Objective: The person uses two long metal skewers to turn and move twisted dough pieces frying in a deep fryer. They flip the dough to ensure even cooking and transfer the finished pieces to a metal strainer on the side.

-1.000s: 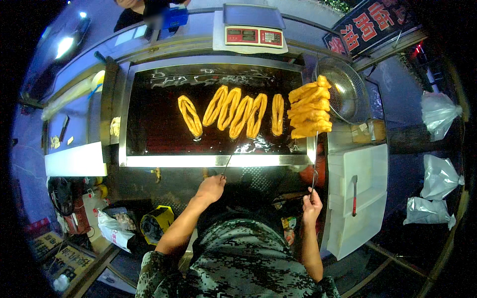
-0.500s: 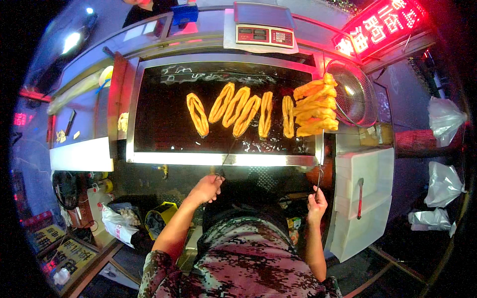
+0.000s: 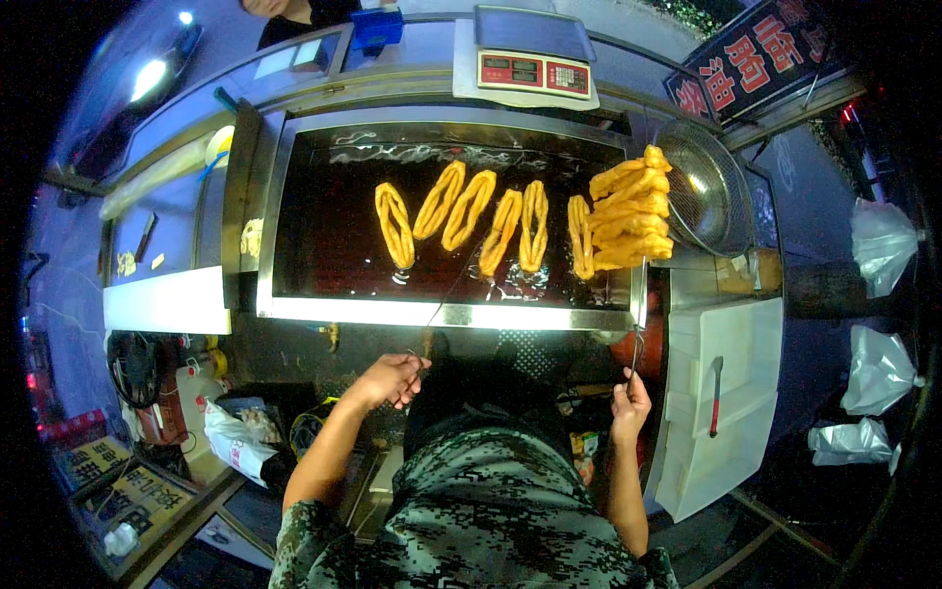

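Note:
Several long golden fried dough sticks [image 3: 534, 226] float in dark oil in a wide metal-rimmed fryer [image 3: 392, 312]. My left hand [image 3: 391, 381] is closed round the end of a thin dark rod [image 3: 439, 312], which reaches over the near rim into the oil toward the middle dough sticks. At the fryer's right end, a stack of fried dough sticks [image 3: 630, 221] rests above the oil. Below that corner, my right hand [image 3: 631, 407] grips a thin metal rod [image 3: 639, 348] pointing up toward the stack. Whether this rod touches the stack I cannot tell.
A round wire strainer basket [image 3: 724, 211] lies right of the fryer, with white plastic bins [image 3: 726, 393] nearer me. Behind stands a scale [image 3: 535, 69]. A white board [image 3: 167, 309] and a knife [image 3: 147, 236] lie left. A person [image 3: 294, 20] is across the counter.
One middle dough stick has shifted right, leaving a gap from its neighbour. My left hand has drawn slightly left with its rod. My right hand stays about the same. The red sign has gone dark.

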### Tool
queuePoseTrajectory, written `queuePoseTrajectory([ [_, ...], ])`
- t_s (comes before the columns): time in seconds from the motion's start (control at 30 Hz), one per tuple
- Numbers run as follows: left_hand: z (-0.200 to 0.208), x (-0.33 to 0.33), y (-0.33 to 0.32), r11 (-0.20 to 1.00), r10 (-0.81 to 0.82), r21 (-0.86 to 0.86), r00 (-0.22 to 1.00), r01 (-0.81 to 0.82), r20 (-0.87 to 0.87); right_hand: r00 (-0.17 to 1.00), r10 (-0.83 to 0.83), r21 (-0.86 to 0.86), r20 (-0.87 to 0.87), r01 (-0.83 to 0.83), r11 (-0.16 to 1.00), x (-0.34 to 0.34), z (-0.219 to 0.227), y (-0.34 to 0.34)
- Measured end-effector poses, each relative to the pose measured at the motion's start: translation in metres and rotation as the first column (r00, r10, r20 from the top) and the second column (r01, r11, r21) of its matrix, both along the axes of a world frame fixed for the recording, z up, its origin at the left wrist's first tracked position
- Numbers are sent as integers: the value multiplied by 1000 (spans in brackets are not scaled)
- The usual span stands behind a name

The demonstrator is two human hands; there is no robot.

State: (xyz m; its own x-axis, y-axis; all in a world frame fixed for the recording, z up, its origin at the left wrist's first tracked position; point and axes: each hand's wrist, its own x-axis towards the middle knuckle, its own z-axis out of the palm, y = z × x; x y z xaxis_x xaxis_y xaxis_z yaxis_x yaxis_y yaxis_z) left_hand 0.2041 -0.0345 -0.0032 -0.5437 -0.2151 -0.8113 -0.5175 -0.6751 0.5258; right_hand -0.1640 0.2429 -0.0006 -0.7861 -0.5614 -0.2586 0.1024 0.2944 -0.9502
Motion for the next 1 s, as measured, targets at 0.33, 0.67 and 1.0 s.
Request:
queuePoseTrajectory([
  [0.33,23,0,5,938,-48,-322,966,131,254,990,-47,-52,134,54,997,8,15,-11],
  [0.67,-15,1,19,501,-172,-659,811,561,559,986,-17,-47,164,25,999,7,34,-15],
  [1.0,15,32,-4,905,399,206,911,-372,-110,981,-37,-81,193,53,995,3,49,-16],
])
